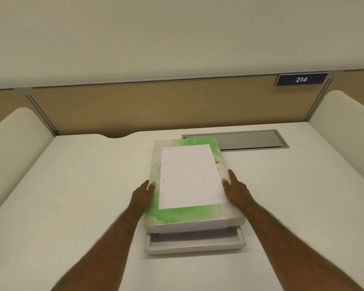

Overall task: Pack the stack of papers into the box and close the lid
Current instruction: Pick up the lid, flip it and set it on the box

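Note:
A green and white box lid (177, 216) is held a little above the white box base (194, 246), whose near end shows beneath it on the desk. A white sheet of paper (190, 177) with two punch holes lies flat on top of the lid. My left hand (144, 195) grips the lid's left edge, thumb on top. My right hand (234, 189) grips its right edge, thumb touching the sheet's edge. What lies inside the base is mostly hidden by the lid.
The cream desk (82, 196) is walled by a tan partition (156, 106) at the back and rounded cream dividers (15, 148) on both sides. A grey cable hatch (250, 139) sits flush behind the box. A sign reading 214 (301, 79) hangs at the upper right.

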The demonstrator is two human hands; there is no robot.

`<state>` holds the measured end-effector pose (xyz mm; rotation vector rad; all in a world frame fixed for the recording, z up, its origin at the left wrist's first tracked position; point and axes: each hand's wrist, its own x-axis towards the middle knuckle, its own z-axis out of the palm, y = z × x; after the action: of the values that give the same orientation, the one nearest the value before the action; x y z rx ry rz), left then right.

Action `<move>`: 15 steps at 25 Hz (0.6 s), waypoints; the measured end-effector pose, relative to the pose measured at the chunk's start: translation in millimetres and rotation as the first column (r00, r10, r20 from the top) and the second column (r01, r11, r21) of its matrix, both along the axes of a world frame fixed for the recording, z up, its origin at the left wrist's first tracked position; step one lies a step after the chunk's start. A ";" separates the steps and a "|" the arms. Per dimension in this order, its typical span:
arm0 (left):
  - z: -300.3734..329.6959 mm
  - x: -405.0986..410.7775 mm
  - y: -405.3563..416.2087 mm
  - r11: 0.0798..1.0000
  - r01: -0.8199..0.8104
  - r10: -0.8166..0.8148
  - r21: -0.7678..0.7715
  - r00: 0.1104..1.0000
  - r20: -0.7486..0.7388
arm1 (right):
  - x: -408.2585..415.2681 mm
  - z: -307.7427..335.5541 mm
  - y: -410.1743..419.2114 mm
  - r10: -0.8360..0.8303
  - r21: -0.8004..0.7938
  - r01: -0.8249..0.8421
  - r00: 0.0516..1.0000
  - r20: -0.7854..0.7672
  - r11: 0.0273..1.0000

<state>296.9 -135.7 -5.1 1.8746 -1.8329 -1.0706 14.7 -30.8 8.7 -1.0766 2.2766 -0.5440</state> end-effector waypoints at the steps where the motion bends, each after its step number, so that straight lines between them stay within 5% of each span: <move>1: -0.5 1.1 3.2 1.000 0.006 -0.006 -0.012 1.000 0.008 | 0.7 0.6 2.6 0.000 0.013 0.000 1.000 -0.023 1.000; 15: 0.5 7.9 65.3 0.982 0.175 -0.155 -0.072 0.961 0.227 | 28.8 -6.1 55.3 0.203 0.114 -0.176 0.928 -0.311 0.978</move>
<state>304.8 -70.4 -4.6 1.8783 -2.1575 -0.8394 43.5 24.5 2.6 -1.4103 2.4059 -0.2014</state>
